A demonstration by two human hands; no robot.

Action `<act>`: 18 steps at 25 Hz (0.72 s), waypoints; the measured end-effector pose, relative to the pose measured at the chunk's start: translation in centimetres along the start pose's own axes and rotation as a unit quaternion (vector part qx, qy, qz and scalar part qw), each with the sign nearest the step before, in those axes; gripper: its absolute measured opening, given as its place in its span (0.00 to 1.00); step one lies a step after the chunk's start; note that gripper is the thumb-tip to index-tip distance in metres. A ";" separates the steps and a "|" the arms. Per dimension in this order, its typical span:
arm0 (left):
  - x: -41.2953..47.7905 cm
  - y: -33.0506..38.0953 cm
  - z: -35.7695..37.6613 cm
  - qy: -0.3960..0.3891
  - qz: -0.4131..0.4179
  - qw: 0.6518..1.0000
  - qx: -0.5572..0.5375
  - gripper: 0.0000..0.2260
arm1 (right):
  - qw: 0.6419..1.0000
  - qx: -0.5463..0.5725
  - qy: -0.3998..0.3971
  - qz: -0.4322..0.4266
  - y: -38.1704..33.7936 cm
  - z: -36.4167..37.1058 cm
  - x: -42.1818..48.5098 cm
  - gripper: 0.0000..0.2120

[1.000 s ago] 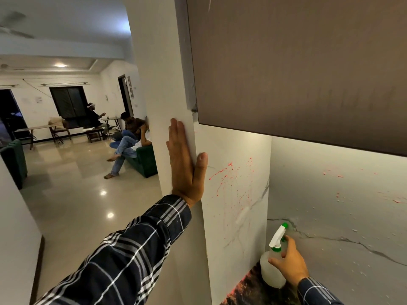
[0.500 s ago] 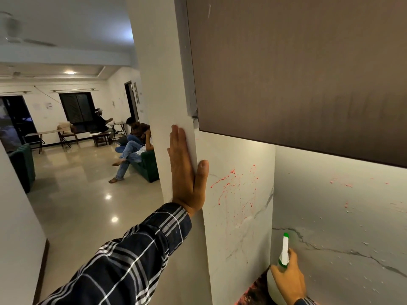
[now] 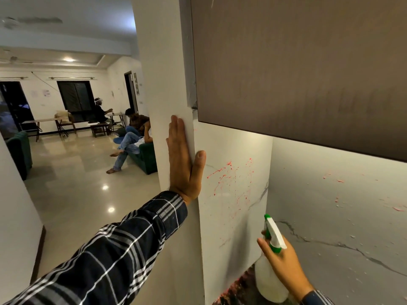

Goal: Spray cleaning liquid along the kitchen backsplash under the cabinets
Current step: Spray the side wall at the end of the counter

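My right hand [image 3: 284, 267] grips a translucent white spray bottle [image 3: 267, 280] with a white and green trigger head, held low at the bottom right, nozzle aimed up and left. The marble backsplash [image 3: 343, 216] under the brown wall cabinet [image 3: 297, 67] carries red splatter and small droplets. Its short side panel [image 3: 233, 190] has the densest red streaks, just above and left of the nozzle. My left hand [image 3: 184, 161] lies flat on the white pillar [image 3: 163, 106] edge, fingers straight, thumb wrapped round the corner, holding nothing.
The cabinet's underside hangs close overhead on the right. A dark patterned countertop [image 3: 240, 289] shows at the bottom. To the left opens a hall with a glossy floor [image 3: 72, 190], people seated on a green sofa [image 3: 146, 157], and tables far back.
My right hand has lifted the spray bottle higher and tipped its nozzle toward the red-stained side panel. The view shifted slightly. My left hand stays pressed on the pillar.
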State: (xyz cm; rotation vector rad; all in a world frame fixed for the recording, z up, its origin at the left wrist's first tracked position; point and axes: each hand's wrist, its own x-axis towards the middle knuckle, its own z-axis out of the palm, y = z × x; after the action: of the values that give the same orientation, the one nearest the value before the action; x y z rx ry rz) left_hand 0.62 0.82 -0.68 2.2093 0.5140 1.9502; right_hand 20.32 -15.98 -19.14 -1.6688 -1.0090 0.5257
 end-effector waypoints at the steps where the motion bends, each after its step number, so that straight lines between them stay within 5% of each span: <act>1: 0.0 0.1 0.0 -0.001 -0.001 1.000 0.002 0.36 | 0.999 0.000 -0.002 -0.037 -1.8 -0.4 -0.4 0.20; 6: 0.0 0.0 -0.2 -0.009 -0.002 1.000 0.012 0.36 | 0.988 0.025 -0.062 -0.140 -10.0 -0.5 -2.1 0.24; 15: 0.0 0.1 -0.1 -0.007 -0.012 1.000 0.013 0.35 | 0.986 0.034 -0.083 -0.140 -14.3 1.8 -2.9 0.27; 18: 0.1 0.0 -0.1 -0.005 -0.013 1.000 0.017 0.35 | 0.983 0.044 -0.070 -0.166 -14.7 1.9 -3.1 0.11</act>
State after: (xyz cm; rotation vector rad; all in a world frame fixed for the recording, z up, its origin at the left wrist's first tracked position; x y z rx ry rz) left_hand 0.49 0.83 -0.60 2.2197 0.5748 1.9313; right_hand 11.96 -16.39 -6.49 -1.3625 -1.3178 0.4607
